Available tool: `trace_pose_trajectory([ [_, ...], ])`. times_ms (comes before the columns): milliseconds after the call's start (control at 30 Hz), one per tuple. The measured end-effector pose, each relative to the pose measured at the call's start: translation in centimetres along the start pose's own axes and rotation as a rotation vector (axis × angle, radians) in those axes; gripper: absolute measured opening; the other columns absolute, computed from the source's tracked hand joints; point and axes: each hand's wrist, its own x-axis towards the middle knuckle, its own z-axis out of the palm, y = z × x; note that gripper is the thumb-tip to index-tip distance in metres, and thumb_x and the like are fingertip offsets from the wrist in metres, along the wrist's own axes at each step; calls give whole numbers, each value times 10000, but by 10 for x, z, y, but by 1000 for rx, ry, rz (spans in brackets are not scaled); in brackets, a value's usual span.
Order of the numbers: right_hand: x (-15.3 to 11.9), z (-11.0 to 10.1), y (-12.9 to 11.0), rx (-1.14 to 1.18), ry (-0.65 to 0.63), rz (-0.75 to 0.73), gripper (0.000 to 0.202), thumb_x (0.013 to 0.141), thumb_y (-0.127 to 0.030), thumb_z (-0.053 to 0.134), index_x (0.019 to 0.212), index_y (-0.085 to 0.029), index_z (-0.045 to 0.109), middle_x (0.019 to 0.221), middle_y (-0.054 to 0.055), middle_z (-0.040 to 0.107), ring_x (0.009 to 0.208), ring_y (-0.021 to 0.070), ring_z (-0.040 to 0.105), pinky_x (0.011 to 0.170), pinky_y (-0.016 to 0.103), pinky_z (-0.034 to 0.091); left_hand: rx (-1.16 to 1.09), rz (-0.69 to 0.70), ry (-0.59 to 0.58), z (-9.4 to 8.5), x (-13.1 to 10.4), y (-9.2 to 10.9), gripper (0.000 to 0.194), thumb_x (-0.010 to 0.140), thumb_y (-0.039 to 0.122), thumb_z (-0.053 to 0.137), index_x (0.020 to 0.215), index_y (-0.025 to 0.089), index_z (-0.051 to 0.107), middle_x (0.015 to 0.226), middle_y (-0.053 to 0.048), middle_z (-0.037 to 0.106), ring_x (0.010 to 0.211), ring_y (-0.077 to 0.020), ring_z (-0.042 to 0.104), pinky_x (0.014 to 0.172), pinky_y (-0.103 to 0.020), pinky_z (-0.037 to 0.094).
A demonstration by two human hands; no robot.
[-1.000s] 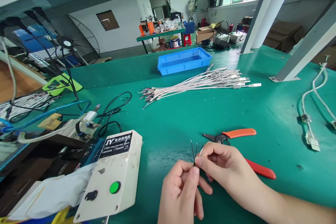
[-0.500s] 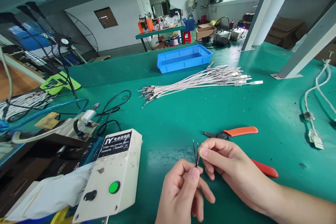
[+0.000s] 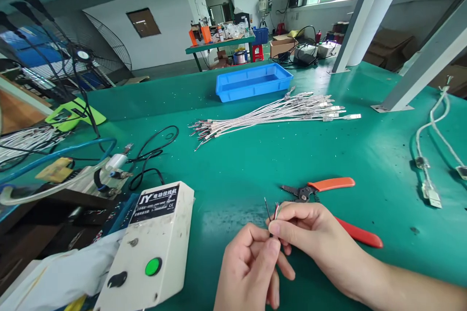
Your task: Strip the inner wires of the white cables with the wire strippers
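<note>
My left hand [image 3: 251, 267] pinches the end of a cable between thumb and forefinger; most of the cable is hidden by the hand. Thin wires [image 3: 267, 209] fan out upward from it, a black one standing apart on the left. My right hand [image 3: 310, 228] has thumb and forefinger closed on the other wires, whose red, white and green tips poke out above the fingers. Just behind the right hand lie open wire strippers [image 3: 332, 184] with orange-red handles, partly covered by that hand.
A cream control box [image 3: 156, 233] with a green button stands at left. Beyond the hands lies a bundle of white USB cables [image 3: 266, 114], with a blue tray [image 3: 255, 90] behind it. More white cables [image 3: 425, 170] lie at right, near slanted metal posts [image 3: 419, 48].
My right hand has moved slightly left and down, closer to my left hand, and its fingertips now cover more of the wires. The view has shifted a little.
</note>
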Motion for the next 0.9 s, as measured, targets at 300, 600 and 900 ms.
trace_pose_trajectory([
  [300, -2, -6, -10, -11, 93, -60, 301, 828, -432, 704, 725, -151, 666, 679, -2, 533, 598, 95, 468, 597, 242, 376, -15, 30, 43, 2, 1, -1, 484, 808, 597, 634, 763, 130, 517, 624, -46, 635, 403, -34, 408, 421, -159, 266],
  [600, 1, -4, -8, -145, 67, -3, 341, 721, -440, 781, 694, -128, 646, 547, -22, 519, 536, 96, 454, 537, 228, 353, 14, 74, 146, 6, -1, 0, 356, 865, 469, 604, 787, 125, 552, 652, -34, 620, 400, -25, 346, 405, -158, 268],
  [900, -3, -9, -10, -190, 73, 26, 414, 829, -536, 653, 715, -152, 551, 538, -36, 478, 519, 94, 438, 534, 237, 337, 65, 40, 154, 10, -5, 4, 282, 772, 363, 699, 749, 132, 539, 630, -35, 616, 416, -27, 362, 413, -148, 289],
])
